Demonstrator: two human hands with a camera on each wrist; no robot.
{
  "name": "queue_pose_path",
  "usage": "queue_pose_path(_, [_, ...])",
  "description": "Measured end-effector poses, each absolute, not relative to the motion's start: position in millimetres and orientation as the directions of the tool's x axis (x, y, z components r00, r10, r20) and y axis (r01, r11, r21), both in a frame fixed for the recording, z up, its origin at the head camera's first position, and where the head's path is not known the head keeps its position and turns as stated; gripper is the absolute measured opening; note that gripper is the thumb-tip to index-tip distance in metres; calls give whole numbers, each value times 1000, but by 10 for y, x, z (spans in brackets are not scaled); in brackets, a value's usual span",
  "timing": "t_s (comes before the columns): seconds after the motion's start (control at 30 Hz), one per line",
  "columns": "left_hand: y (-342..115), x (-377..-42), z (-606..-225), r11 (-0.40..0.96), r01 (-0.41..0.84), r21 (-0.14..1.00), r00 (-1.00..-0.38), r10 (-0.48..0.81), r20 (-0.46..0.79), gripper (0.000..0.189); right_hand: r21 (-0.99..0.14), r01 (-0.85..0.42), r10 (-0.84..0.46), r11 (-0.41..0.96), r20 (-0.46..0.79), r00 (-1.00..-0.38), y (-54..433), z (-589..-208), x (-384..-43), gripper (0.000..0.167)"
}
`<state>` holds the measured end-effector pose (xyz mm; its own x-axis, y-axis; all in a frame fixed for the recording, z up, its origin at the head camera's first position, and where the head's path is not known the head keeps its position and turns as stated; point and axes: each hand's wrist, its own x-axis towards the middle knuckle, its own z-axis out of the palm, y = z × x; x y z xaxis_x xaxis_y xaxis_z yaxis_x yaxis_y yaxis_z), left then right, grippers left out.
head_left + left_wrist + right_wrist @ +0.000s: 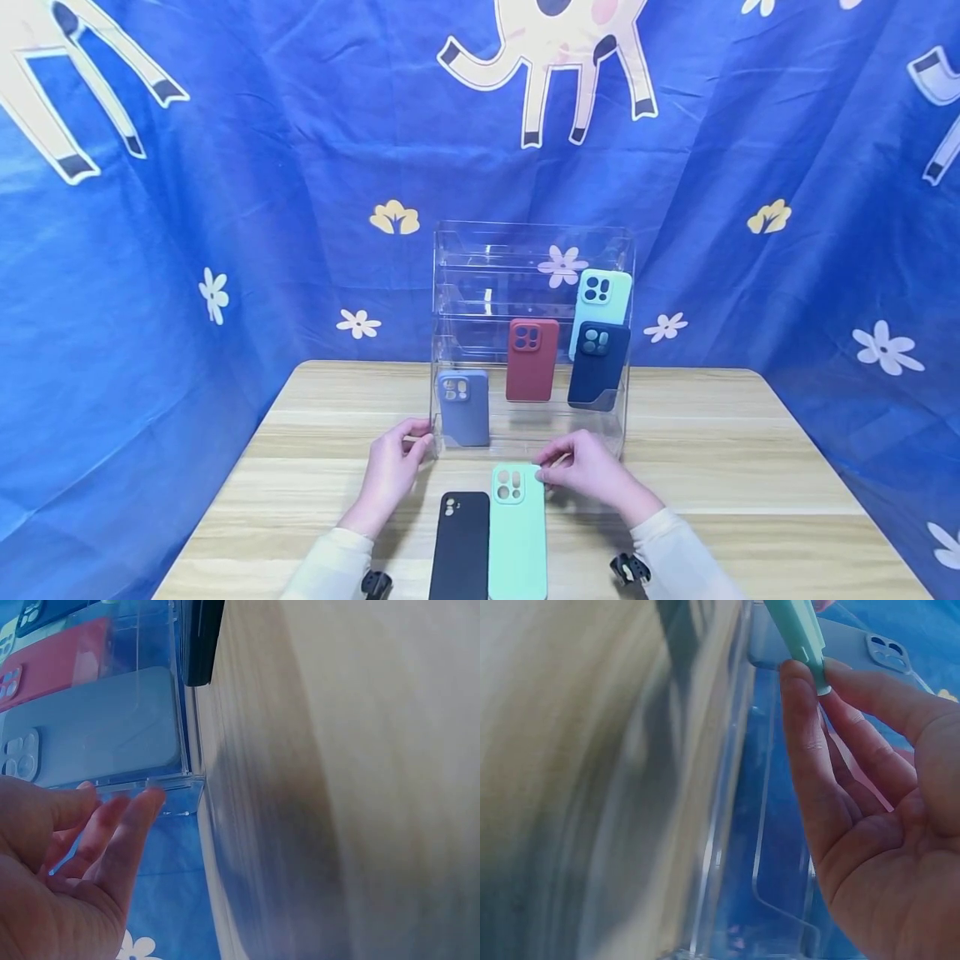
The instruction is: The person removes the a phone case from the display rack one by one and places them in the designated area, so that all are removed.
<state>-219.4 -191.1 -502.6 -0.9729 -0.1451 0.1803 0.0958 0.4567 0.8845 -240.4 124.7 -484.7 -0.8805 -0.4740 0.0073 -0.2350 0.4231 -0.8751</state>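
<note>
My right hand [592, 475] pinches the top right corner of a mint green phone case [519, 542] between thumb and fingers; the right wrist view shows the case [799, 634] edge-on. Beside that case lies a black phone case [459, 550]. My left hand [393, 467] is at the lower left side of a clear tiered display stand [532, 429], with its fingertips [154, 796] at the side wall and nothing gripped. The stand's lowest tier holds a grey-blue phone case [467, 421] at the left.
Higher in the stand are a red phone case [532, 367], a dark navy phone case [598, 375] and a light aqua phone case [609, 300], partly behind the navy one. A wooden table [720, 467] bears everything. Behind it hangs a blue patterned cloth [315, 192].
</note>
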Motion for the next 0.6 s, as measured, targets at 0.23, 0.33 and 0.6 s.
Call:
queue_pose_path(0.23, [-1910,-2190,-5029,462,91,882,-974,-145,176,23,-877,-239,-486,416,8,-874,1253,-4966,-2425,17])
queue_pose_path(0.33, [-1908,-2193,-5028,468,91,879,-973,-145,178,24,-882,-231,-486,411,2,-874,1243,-4986,-2423,15])
queue_pose_path(0.6, [-1905,-2203,-5021,466,86,880,-975,-144,171,24,-877,-225,-494,425,-17,-869,1217,-5086,-2414,11])
